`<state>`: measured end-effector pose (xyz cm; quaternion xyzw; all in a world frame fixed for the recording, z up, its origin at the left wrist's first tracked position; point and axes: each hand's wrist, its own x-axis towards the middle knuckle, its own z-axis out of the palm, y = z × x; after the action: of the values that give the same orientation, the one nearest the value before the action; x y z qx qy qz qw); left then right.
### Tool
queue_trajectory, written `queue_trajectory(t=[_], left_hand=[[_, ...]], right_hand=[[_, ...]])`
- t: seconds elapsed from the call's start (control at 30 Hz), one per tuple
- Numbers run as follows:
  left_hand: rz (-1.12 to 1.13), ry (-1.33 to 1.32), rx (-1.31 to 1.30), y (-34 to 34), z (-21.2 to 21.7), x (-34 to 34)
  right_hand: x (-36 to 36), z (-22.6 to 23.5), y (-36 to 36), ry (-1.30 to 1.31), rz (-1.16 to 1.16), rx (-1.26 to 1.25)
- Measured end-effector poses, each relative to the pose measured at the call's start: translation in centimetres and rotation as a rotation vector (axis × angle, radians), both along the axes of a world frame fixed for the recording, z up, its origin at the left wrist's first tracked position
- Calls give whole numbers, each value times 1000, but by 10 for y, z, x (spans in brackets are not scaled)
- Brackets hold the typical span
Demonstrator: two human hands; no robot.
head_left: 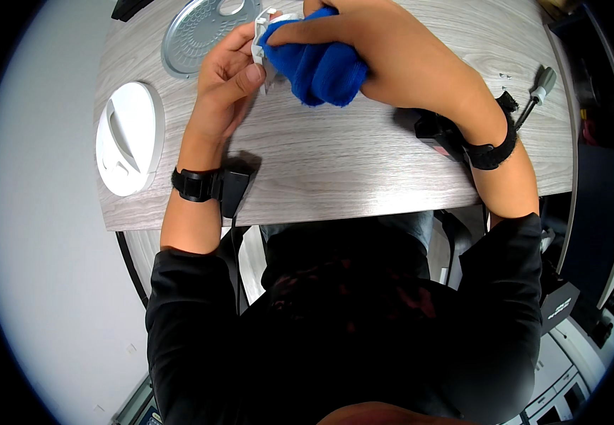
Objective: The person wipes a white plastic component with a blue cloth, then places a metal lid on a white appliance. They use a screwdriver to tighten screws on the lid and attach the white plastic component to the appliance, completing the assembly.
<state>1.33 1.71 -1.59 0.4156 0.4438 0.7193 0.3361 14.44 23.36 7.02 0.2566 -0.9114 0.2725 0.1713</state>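
Left hand (230, 79): half-closed, you held the white part (258, 44).
Right hand (367, 34): you clenched the blue cloth (324, 74).
Wiping: seemed unfinished; extent done unclear.

the plainest print sat at the right of the frame, below mid-height: a dark box (553, 320) bore white lettering (560, 307) on the side that faced the camera. it ran in two short rows, slanting upward to the right, and was small and soft at the edges. near the centre of the frame, a reddish print (416, 301) spread over the front of the black shirt (363, 354); it was too dim and broken to tell letters from pattern. no other words, numbers or signs could be read.
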Motion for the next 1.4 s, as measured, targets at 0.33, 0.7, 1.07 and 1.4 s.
queue_trajectory(t=[0.33,0.7,1.07,1.4], left_hand=[[107,100,-93,-2,4,1],[35,29,14,-2,4,-1],[9,47,-14,-1,-3,-3],[5,36,-22,1,3,4]], right_hand=[[2,1,-8,16,-20,47],[7,6,-2,127,-215,37],[9,4,-2,96,-315,174],[7,1,-9,94,-202,98]])
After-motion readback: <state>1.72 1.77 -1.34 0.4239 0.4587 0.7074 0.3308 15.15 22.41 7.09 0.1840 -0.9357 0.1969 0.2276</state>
